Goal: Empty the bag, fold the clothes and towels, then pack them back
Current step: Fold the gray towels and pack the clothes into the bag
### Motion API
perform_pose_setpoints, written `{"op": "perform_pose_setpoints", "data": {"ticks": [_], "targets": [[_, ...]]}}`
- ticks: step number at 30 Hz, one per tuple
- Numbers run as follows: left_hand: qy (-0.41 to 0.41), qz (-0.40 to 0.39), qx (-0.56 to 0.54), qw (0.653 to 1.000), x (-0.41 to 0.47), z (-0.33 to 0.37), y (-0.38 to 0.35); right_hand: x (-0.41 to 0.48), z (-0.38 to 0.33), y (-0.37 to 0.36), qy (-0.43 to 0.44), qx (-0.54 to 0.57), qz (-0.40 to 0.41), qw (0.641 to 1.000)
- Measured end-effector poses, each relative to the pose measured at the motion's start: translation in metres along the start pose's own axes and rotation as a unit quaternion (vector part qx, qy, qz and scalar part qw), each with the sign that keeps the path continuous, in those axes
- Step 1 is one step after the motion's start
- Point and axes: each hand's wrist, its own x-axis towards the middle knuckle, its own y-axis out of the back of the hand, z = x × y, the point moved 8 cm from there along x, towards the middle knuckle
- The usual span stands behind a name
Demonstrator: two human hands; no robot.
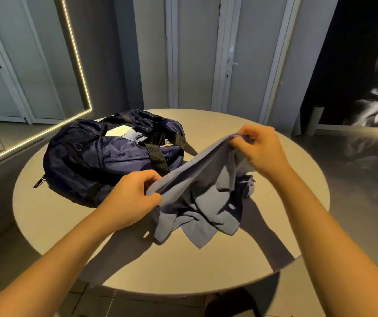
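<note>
A blue-grey towel [202,202] hangs over the middle of the round table [69,225], its lower folds bunched on the tabletop. My left hand [130,197] pinches its near-left edge. My right hand [261,152] pinches the far-right edge, held higher. An open navy duffel bag [96,161] lies at the table's back left, with light-coloured cloth [124,133] and a dark item showing through its opening. Its black straps [158,156] drape toward the towel.
A mirror with a lit frame [78,65] leans against the left wall. Grey doors [229,53] stand behind the table. A large dark picture [366,65] fills the right wall. A small white scrap [146,234] lies on the table near the towel.
</note>
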Motion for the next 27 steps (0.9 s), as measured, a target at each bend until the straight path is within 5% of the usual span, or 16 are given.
{"op": "perform_pose_setpoints", "data": {"ticks": [3, 6, 10, 17, 23, 27], "targets": [[0.074, 0.043, -0.095, 0.992, 0.000, -0.025, 0.012, 0.007, 0.004, 0.025, -0.009, -0.026, 0.030, 0.999], [0.100, 0.088, -0.314, 0.940, -0.003, -0.037, 0.024, 0.000, 0.021, 0.040, -0.037, -0.032, 0.056, 0.997], [0.100, 0.098, -0.432, 0.891, 0.005, -0.033, 0.029, -0.015, 0.038, 0.043, -0.085, 0.034, 0.066, 0.994], [0.087, 0.116, -0.534, 0.833, 0.014, -0.024, 0.032, -0.022, 0.041, 0.045, -0.102, 0.020, 0.074, 0.992], [0.155, 0.190, -0.584, 0.774, 0.009, -0.040, 0.036, -0.026, 0.054, 0.025, -0.142, -0.015, -0.021, 0.989], [0.150, 0.258, -0.546, 0.783, 0.004, -0.046, 0.049, -0.029, 0.059, 0.020, -0.174, 0.025, -0.049, 0.983]]}}
